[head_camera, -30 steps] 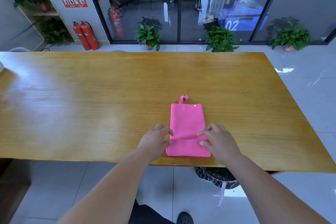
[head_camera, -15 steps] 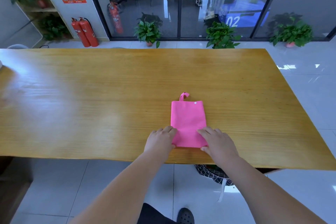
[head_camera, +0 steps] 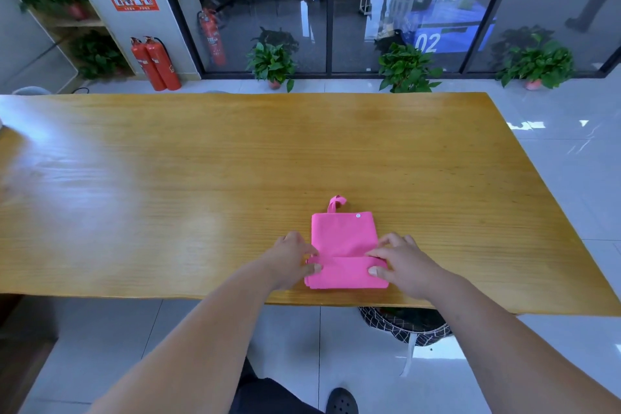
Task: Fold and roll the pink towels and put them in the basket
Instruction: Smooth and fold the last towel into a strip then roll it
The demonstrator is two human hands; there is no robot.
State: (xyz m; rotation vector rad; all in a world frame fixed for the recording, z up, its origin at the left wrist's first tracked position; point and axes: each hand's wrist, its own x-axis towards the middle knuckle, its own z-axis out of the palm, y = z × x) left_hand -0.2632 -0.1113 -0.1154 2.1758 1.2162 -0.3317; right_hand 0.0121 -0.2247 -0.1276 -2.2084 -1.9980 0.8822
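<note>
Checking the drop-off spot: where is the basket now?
Head view: the basket shows partly under the table's near edge, right of centre, below the right hand.

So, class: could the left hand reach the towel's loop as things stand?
Probably yes: the loop lies just beyond the left hand, nothing between them, though that hand pinches the pink towel.

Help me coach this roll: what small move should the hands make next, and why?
Probably turn the rolled near end one more turn away from the body. Both the left hand and right hand pinch the ends of that roll, while the far part of the pink towel lies flat on the table, unrolled.
</note>
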